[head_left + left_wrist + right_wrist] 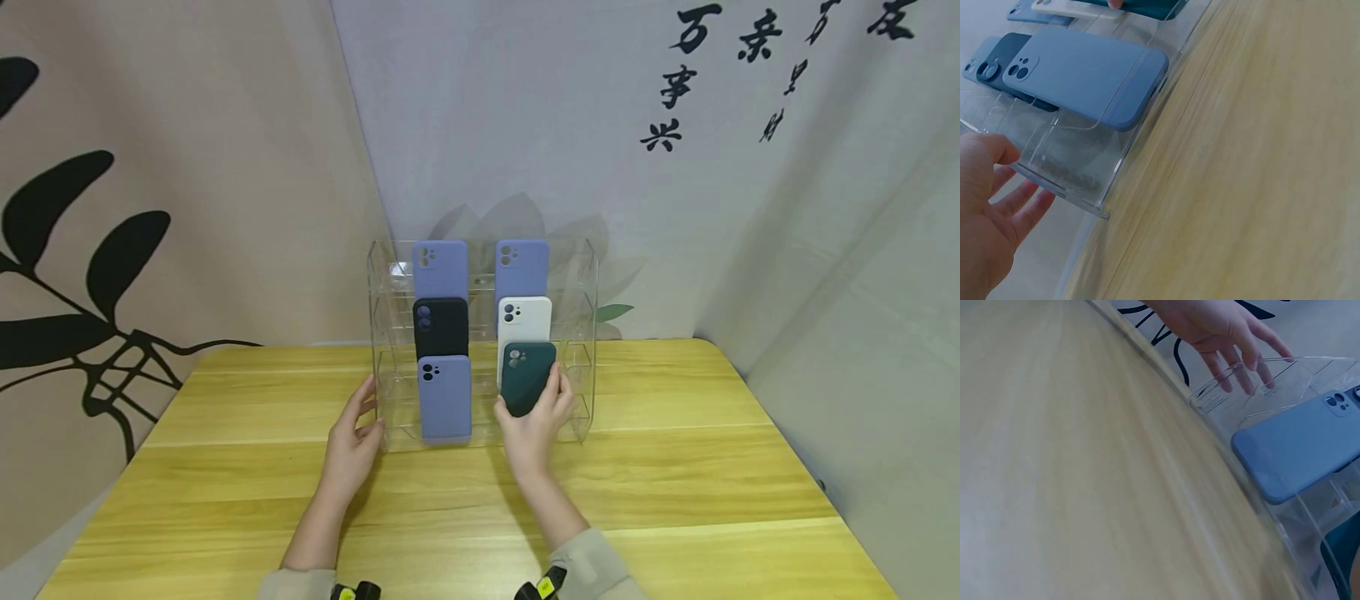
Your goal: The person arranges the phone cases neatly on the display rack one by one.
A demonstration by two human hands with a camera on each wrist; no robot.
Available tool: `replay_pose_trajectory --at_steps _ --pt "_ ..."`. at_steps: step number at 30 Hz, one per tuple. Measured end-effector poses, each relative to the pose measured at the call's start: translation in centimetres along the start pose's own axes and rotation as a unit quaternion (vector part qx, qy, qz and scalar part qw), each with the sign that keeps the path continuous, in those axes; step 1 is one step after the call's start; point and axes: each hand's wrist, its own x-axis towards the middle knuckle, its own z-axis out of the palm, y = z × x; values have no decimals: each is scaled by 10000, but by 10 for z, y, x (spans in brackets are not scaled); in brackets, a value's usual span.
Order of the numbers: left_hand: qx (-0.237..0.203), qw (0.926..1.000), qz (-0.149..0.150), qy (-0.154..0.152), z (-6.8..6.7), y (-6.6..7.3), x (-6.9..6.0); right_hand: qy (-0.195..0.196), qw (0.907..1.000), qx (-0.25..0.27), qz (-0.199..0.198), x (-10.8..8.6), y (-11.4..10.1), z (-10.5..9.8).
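Observation:
A clear tiered display stand (pixel 483 446) holds two columns of phone cases. My left hand (pixel 354 446) grips its left side panel, thumb on one face and fingers behind, as the left wrist view (pixel 988 212) shows. In the right column, my right hand (pixel 536 429) holds a dark green phone case (pixel 527 375) by its lower edges, thumb left and fingers right. That case stands in front of a white phone case (pixel 525 310) and a purple one (pixel 522 258). The left column has a purple case (pixel 445 400) in front, a black case (pixel 441 329) behind it, and another purple case (pixel 440 271) at the back.
The stand rests on a wood-grain table (pixel 675 467) near its back edge. Behind hangs a pale curtain (pixel 525 125) with dark leaf prints and black characters. Grey sleeves (pixel 592 567) show at the bottom of the head view.

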Motion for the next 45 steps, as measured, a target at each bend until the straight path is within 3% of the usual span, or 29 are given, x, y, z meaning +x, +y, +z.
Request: replay_pose_trajectory --at_steps 20,34,40,45 --pt "-69 10000 -21 37 0 1 1 22 9998 -201 78 -13 7 5" --pt "43 10000 -35 24 1 0 1 -231 9990 -237 299 -11 2 -6" --pt "42 10000 83 30 1 -15 4 -285 9994 -58 181 -2 -4 -15" --pt "289 9995 101 -34 -2 -28 7 -476 9987 179 83 9 -12 -27"
